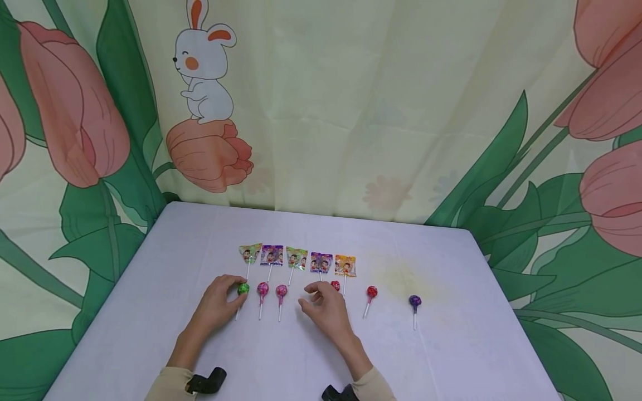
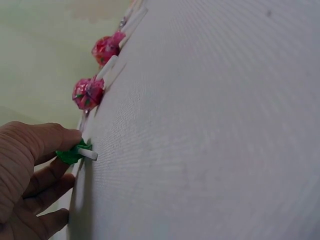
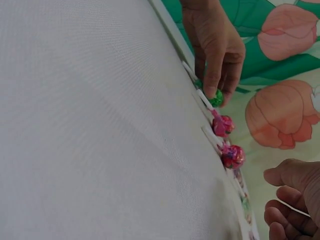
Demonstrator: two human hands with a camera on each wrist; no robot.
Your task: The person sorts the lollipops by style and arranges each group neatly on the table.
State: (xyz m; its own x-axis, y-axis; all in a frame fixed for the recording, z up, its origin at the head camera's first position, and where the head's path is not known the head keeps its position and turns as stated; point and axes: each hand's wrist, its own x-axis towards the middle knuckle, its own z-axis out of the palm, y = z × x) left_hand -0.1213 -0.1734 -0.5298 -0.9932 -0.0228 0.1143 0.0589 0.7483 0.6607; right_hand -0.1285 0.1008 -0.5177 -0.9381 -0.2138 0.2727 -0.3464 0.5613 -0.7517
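Between thumb and fingers, my left hand (image 1: 217, 305) pinches a lollipop in green wrap (image 1: 243, 288) at the left end of the front row. Its white stick (image 2: 89, 154) points toward the camera in the left wrist view. Two pink-wrapped lollipops, one (image 1: 263, 288) beside the other (image 1: 281, 290), lie just right of it. My right hand (image 1: 328, 313) hovers over the table with loosely bent fingers and nothing between them. Behind that hand a red lollipop (image 1: 335, 285) is partly hidden. In the right wrist view the right hand's thumb and fingers (image 3: 287, 175) stand apart.
Farther right lie another red lollipop (image 1: 371, 291) and a purple one (image 1: 414, 301). Several lollipops in flat printed bags, such as the orange one (image 1: 345, 266), form a back row. A white cloth covers the table (image 1: 451, 356); a printed curtain (image 1: 341, 111) hangs behind.
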